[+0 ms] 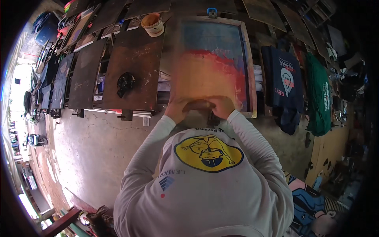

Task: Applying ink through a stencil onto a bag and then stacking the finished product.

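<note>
Both my hands are at the near end of a wooden-framed printing screen (248, 71), whose mesh is stained blue-grey, red and orange and looks motion-blurred in its lower left. My left hand (177, 108) and my right hand (223, 106) have their fingers curled around a dark, reddish-brown bar (198, 105), squeegee-like, held crosswise between them; its exact shape is blurred. A blue clamp (212, 12) sits on the screen's far edge.
Dark boards (85, 75) line the bench on both sides. A stained bucket (153, 27) and a crumpled black item (125, 84) lie to the left. Navy (282, 67) and green printed shirts (318, 94) hang over boards at right. Concrete floor (98, 150) shows below.
</note>
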